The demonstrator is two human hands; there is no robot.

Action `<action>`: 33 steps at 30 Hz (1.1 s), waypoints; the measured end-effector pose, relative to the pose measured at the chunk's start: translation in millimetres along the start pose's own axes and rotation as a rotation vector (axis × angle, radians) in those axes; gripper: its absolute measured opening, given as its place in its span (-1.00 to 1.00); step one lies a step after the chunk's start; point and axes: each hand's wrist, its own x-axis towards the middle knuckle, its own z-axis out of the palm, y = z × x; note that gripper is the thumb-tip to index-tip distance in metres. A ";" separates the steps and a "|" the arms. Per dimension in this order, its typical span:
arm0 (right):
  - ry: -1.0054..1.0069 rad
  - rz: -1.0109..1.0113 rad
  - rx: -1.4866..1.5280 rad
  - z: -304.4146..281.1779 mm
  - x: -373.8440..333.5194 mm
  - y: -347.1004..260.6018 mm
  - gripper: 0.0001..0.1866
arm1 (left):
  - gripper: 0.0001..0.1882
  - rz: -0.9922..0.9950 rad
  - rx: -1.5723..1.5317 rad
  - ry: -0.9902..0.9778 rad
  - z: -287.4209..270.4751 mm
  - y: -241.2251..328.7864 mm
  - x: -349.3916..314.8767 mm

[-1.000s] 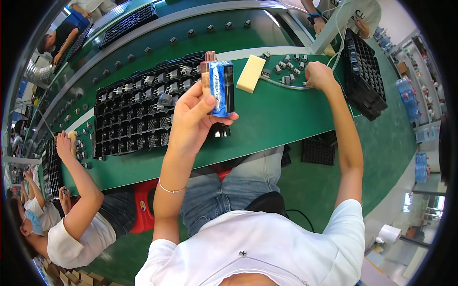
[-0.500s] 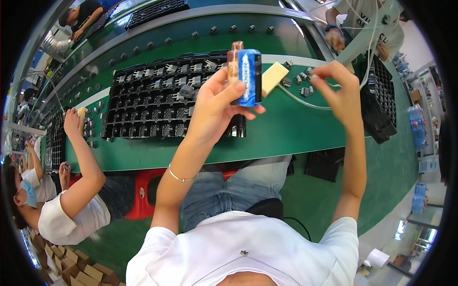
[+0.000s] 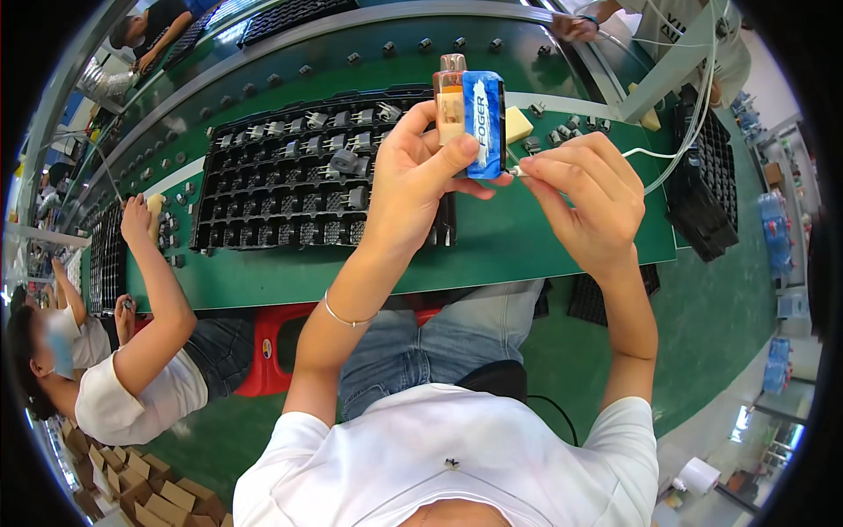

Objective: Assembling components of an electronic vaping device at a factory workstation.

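My left hand (image 3: 417,171) is closed round a vape (image 3: 484,123) with a blue body and a see-through pinkish mouthpiece, held upright above the green workbench (image 3: 527,233). Just right of its lower end, my right hand (image 3: 587,198) pinches the small end of a white cable (image 3: 654,154). The cable end is close to the vape's lower side; whether they touch I cannot tell. Behind the vape, a cream block (image 3: 518,126) is partly covered. Under and left of my left hand lies a black tray (image 3: 281,211) holding several grey plug adapters (image 3: 344,162), prongs showing.
Loose adapters (image 3: 556,136) lie right of the cream block. Stacked black trays (image 3: 702,211) stand at the bench's right end. A metal post (image 3: 672,66) rises nearby. More adapters line the conveyor (image 3: 386,70) beyond. A co-worker (image 3: 140,386) sits at my left; others work across the bench.
My right hand has come left and down, toward the vape, and now pinches the cable's end. My left hand with the vape has shifted slightly up and right.
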 end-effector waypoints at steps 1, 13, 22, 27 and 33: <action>0.004 -0.012 -0.031 -0.7 0.4 0.3 -0.72 | -0.46 -0.003 -0.007 0.000 0.4 -1.1 -0.2; -0.074 -0.070 -0.122 -1.8 -4.3 6.3 -0.69 | -0.49 0.040 0.150 0.044 4.7 -10.1 0.1; -0.140 -0.073 -0.073 -10.4 -1.8 12.3 -0.71 | -0.58 -0.005 0.096 0.016 14.0 -13.1 6.7; -0.135 -0.041 -0.053 -3.2 -6.6 20.6 -0.74 | -0.59 0.024 0.249 0.042 13.5 -8.0 5.3; -0.095 0.048 -0.183 0.8 -19.8 34.2 -0.74 | -0.55 -0.011 0.224 0.011 10.0 -15.1 12.2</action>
